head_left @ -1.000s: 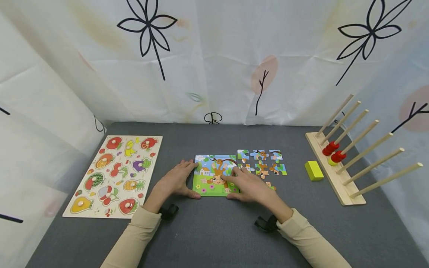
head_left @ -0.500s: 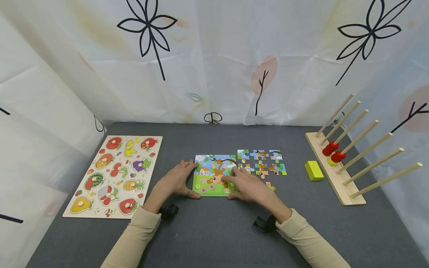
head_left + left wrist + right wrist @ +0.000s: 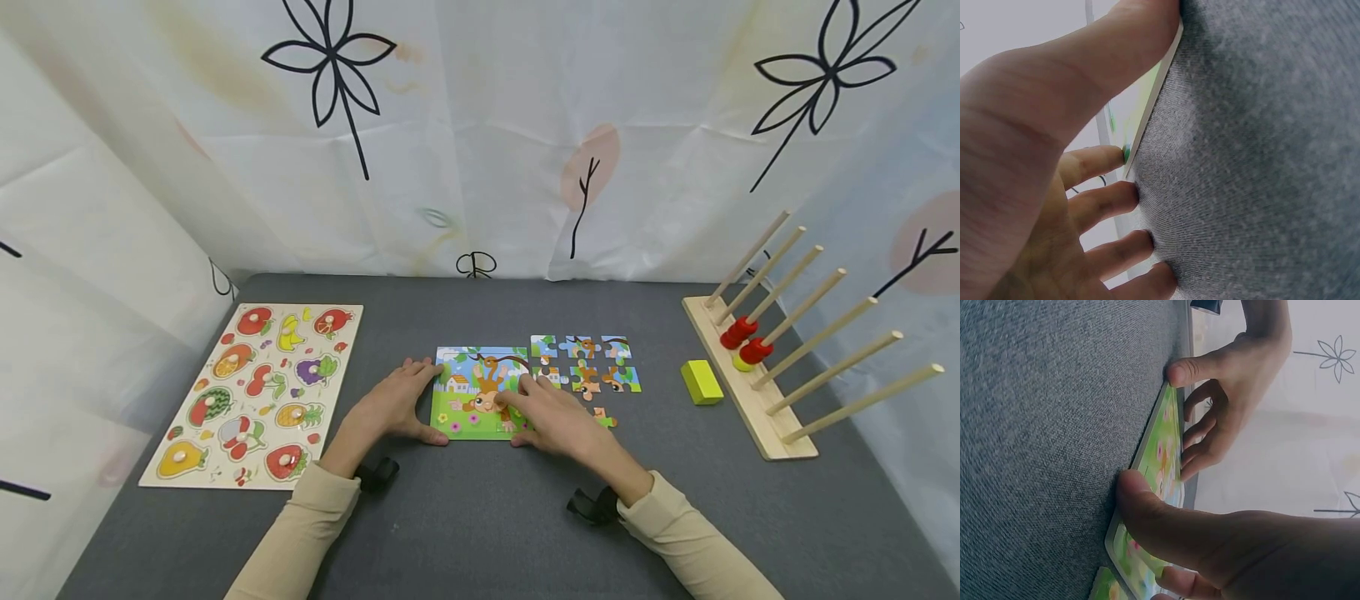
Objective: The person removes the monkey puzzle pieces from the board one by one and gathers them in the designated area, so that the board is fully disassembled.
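A jigsaw puzzle (image 3: 472,425) with a monkey on a branch lies in its tray at mid-table. My left hand (image 3: 400,402) rests at its left side, thumb at the near corner and index finger on the upper edge; the other fingers touch the cloth in the left wrist view. My right hand (image 3: 558,417) grips the puzzle's near right part. Its thumb (image 3: 1138,490) lies along the near edge and its index finger (image 3: 1182,581) bends down onto the picture. Whether a single piece sits between them is hidden. Several loose puzzle pieces (image 3: 585,381) lie just right.
A wooden fruit peg board (image 3: 258,408) lies at the left. On the right stands a wooden rack (image 3: 795,446) with upright dowels and red and yellow beads (image 3: 757,350). Beside the rack sits a yellow block (image 3: 702,382). Printed curtains (image 3: 495,142) enclose the grey table (image 3: 465,517).
My right thumb has shifted slightly to the right along the puzzle's near edge, with the right wrist moving a little. My left hand and the loose pieces stay where they were.
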{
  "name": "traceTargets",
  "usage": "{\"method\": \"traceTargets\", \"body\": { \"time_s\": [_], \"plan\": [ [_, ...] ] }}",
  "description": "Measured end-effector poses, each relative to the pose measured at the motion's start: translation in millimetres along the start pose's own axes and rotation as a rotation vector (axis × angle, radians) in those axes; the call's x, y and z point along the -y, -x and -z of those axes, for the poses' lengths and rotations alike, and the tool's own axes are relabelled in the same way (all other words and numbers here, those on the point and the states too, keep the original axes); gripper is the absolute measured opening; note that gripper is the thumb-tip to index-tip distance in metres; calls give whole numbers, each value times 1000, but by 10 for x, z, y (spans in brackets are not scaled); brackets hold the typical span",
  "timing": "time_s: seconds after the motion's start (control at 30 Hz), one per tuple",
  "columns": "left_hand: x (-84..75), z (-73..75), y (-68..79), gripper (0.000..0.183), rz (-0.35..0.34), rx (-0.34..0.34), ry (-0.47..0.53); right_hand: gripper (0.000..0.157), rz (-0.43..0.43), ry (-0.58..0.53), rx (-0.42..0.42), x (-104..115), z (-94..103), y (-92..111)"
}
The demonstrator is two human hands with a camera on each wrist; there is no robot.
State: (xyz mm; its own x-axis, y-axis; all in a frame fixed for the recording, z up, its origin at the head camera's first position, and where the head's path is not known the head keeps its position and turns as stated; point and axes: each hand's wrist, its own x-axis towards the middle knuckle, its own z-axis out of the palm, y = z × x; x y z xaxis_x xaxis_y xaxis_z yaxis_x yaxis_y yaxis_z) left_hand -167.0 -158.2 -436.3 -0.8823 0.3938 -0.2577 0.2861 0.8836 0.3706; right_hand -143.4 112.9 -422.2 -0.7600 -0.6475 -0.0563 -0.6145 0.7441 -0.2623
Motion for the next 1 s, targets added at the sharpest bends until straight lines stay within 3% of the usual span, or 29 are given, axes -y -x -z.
{"method": "traceTargets", "body": {
  "time_s": [0.33,1.0],
  "plan": [
    [2,1,5,115,-9,-6,0,50,-55,37,9,39,0,-1],
    [2,-1,11,114,-6,-5,3,48,-19,92,-42,72,47,-14]
  ]
}}
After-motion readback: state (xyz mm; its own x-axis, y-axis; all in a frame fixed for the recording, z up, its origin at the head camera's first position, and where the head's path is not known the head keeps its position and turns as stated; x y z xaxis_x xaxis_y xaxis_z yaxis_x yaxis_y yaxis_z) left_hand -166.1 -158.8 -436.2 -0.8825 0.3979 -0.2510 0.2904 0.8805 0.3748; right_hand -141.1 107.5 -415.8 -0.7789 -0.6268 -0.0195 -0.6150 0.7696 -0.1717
